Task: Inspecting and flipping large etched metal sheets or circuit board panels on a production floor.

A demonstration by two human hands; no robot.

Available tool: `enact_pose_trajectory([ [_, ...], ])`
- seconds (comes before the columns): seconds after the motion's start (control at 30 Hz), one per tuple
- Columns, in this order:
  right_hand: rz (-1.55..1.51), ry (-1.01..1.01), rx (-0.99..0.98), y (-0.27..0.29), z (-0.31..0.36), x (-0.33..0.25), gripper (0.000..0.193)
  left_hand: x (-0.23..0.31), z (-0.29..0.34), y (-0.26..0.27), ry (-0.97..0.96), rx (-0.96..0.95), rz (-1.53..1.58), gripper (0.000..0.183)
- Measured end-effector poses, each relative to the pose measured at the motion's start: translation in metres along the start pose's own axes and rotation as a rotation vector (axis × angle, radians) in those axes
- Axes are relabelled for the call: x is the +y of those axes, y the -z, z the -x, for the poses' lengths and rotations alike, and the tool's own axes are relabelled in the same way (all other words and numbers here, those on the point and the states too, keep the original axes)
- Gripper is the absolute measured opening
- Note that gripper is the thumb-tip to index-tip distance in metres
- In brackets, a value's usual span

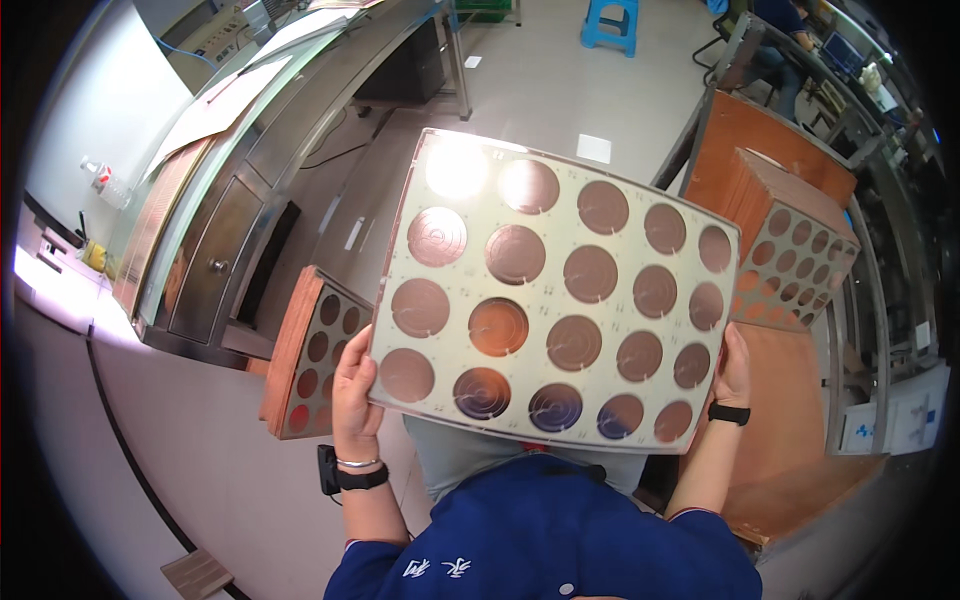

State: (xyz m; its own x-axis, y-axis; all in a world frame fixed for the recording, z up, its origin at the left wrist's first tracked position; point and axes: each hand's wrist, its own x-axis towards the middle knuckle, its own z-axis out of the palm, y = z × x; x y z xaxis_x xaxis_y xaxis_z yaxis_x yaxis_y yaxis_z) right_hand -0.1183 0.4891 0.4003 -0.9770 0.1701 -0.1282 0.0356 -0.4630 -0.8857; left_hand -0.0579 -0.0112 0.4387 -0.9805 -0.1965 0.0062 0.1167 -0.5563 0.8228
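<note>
A large flat circuit board panel (548, 295), pale with rows of round copper-coloured discs, is held up in front of my body, tilted with its face toward me. My left hand (356, 390) grips its lower left edge, the thumb at the border and the other fingers mostly hidden. On the opposite side, my right hand (735, 370) is closed on the lower right edge, its fingers partly behind the panel. Bright glare covers a disc in the upper left corner. Black bands circle both wrists.
Stacks of similar panels stand on the left (310, 355) and on a brown rack (790, 400) at right, one stack (795, 240) leaning there. A metal desk (225, 250) with a glass top and bottle (105, 183) is at left. A blue stool (610, 25) and a seated person are farther off.
</note>
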Motion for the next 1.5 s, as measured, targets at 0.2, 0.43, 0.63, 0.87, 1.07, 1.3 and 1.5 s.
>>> enact_pose_trajectory([
  [0.2,-0.019,0.021,0.094,-0.033,0.017,-0.002,0.03,0.006,-0.015,-0.001,-0.035,-0.102,0.228,0.055],
  [0.43,-0.361,-0.023,0.111,-0.083,0.02,0.034,0.025,-0.042,-0.013,-0.07,-0.016,-0.07,0.466,0.047],
  [0.63,-0.247,-0.032,-0.139,-0.119,0.046,0.034,0.027,-0.046,-0.016,-0.096,0.016,0.001,0.293,0.041],
  [0.87,-0.258,-0.054,-0.053,-0.083,0.034,-0.002,0.037,-0.046,-0.025,-0.072,0.082,0.101,0.282,0.035],
  [1.07,-0.06,0.014,-0.082,-0.086,0.045,-0.004,0.04,-0.05,-0.027,-0.053,0.105,0.095,0.297,0.033],
  [1.3,0.055,0.051,-0.099,-0.093,0.05,-0.01,0.042,-0.047,-0.025,-0.049,0.124,0.066,0.355,0.038],
  [1.5,0.081,0.016,-0.14,-0.074,0.045,-0.008,0.037,-0.043,-0.022,-0.051,0.074,0.09,0.365,0.036],
])
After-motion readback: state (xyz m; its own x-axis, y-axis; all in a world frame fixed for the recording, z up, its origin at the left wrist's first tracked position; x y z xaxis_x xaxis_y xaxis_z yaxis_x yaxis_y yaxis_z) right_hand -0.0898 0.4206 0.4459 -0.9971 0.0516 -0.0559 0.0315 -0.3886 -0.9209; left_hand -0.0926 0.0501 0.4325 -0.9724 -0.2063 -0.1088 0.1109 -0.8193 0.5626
